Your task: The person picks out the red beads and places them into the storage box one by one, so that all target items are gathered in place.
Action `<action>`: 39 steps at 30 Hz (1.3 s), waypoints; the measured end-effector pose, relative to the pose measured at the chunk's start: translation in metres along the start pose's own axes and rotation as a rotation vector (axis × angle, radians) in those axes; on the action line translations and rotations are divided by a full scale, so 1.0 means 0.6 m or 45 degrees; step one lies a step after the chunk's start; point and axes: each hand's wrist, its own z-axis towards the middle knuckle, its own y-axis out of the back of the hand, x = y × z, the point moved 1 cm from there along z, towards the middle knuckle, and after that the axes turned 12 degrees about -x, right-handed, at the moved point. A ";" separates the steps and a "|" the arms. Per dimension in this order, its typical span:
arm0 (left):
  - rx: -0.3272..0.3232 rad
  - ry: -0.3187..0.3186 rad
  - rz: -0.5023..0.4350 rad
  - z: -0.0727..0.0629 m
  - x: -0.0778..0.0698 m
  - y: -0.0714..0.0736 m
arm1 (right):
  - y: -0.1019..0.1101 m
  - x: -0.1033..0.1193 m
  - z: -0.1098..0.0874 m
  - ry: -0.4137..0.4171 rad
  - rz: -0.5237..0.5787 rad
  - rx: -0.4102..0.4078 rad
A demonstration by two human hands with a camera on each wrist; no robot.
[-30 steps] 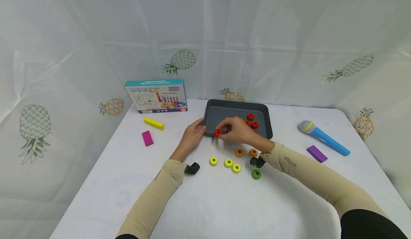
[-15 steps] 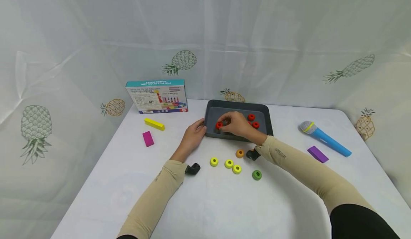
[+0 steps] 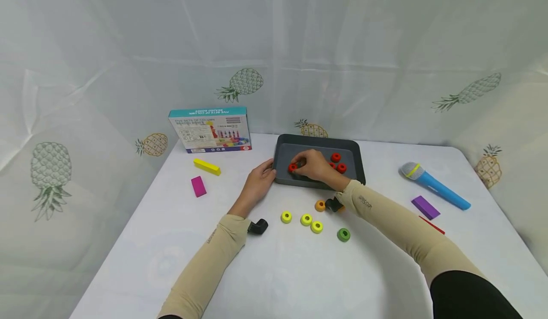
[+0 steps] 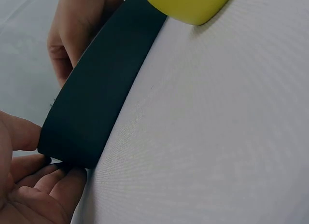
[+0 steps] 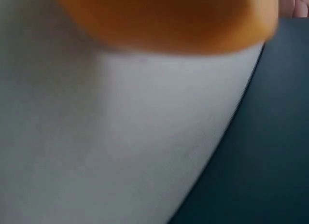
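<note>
Near the middle of the table lies a dark grey tray. My left hand holds the tray's near left corner, thumb on one side and fingers against the other in the left wrist view. Over the tray's left part, my right hand pinches a red bead between thumb and fingertips, low inside the tray. Other red beads lie further right in the tray, some partly hidden behind the right hand. In the right wrist view an orange bead fills the top, with the tray's dark wall to the right.
In front of the tray are orange beads, yellow beads and a green bead. At left stand a printed box, a yellow block and a magenta block. A toy microphone, purple block and red stick lie right.
My right hand has carried the red bead from the tray's near rim inward and down into the tray. A red stick now shows beside the right sleeve. The left hand stays on the corner.
</note>
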 end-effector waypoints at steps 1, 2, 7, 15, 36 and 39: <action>0.002 -0.001 0.000 0.000 0.000 -0.001 | 0.000 0.000 0.000 -0.004 -0.007 -0.001; 0.005 -0.004 -0.002 0.000 0.000 -0.001 | -0.001 -0.001 0.000 -0.006 -0.012 -0.004; 0.010 -0.023 -0.019 0.003 0.000 -0.003 | 0.002 0.000 -0.001 -0.002 -0.032 -0.012; 0.008 -0.016 -0.013 0.002 -0.002 -0.006 | 0.002 -0.008 0.000 0.002 -0.038 0.001; -0.026 -0.045 0.031 0.015 0.010 0.012 | 0.044 0.020 -0.041 0.098 0.044 -0.054; -0.064 -0.151 0.125 0.017 0.008 0.027 | 0.049 0.027 -0.053 0.130 0.027 -0.060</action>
